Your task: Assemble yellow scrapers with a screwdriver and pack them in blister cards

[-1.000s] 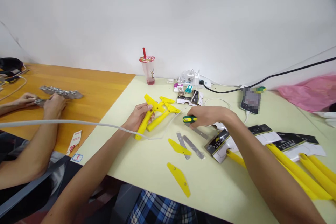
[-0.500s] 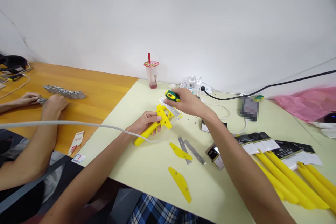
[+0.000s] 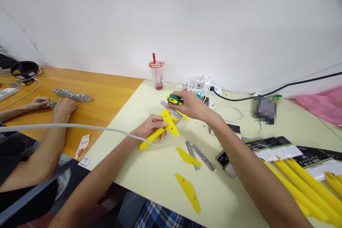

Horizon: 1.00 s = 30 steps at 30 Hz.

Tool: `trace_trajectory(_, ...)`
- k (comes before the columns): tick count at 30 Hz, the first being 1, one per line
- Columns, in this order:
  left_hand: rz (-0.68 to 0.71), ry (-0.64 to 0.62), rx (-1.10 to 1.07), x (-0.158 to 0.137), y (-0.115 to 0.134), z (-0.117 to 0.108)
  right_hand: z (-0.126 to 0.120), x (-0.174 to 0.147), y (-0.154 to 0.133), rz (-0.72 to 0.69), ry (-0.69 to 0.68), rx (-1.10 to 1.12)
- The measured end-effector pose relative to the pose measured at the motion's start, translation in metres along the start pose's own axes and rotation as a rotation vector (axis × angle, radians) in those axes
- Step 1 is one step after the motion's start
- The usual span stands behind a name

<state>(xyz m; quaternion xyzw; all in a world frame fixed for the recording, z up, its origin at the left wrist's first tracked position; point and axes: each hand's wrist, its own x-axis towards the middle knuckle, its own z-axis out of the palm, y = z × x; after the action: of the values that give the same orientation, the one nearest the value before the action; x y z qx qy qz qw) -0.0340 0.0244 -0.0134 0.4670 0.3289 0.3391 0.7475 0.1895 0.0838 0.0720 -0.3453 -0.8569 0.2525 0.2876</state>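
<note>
My left hand (image 3: pixel 154 126) is wrapped round a yellow scraper (image 3: pixel 149 140), holding it just below its wide head plate. In my right hand (image 3: pixel 191 104) is a screwdriver (image 3: pixel 175 99) with a green and yellow handle. A flat metal blade (image 3: pixel 176 114) lies across the far side of the scraper head, under my right fingers; whether they grip it I cannot tell. Nearer to me on the table are two loose yellow plates (image 3: pixel 188 156) with holes and two more metal blades (image 3: pixel 204 158). The screwdriver's tip is hidden.
Packaged yellow scrapers (image 3: pixel 299 178) with black cards fill the right side. Behind are a cup with a red straw (image 3: pixel 157 74), a power strip (image 3: pixel 197 84) and a black cable (image 3: pixel 240 99). A white cable (image 3: pixel 80 125) crosses my left forearm. At left, a co-worker's hands (image 3: pixel 64 108) handle metal parts.
The view has swung a little left, so the table's things sit further right. The blade lies closer against the scraper head. Both hands keep their holds.
</note>
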Motion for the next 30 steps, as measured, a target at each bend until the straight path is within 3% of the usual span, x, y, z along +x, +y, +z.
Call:
trace_trajectory(12,-0.003,0.025,0.037,-0.0033,0.0060,0.0036,0.0000,-0.0016,-0.0047,-0.013,0.045,0.027)
trace_trajectory(23,-0.010,0.008,0.075,-0.0020,0.0020,-0.0009,0.0018,-0.0025,-0.0040,-0.013,-0.011,0.049)
trace_trajectory(30,0.074,0.093,0.047,0.0007,0.0027,0.0004,0.0009,-0.0046,-0.0038,-0.005,-0.086,0.062)
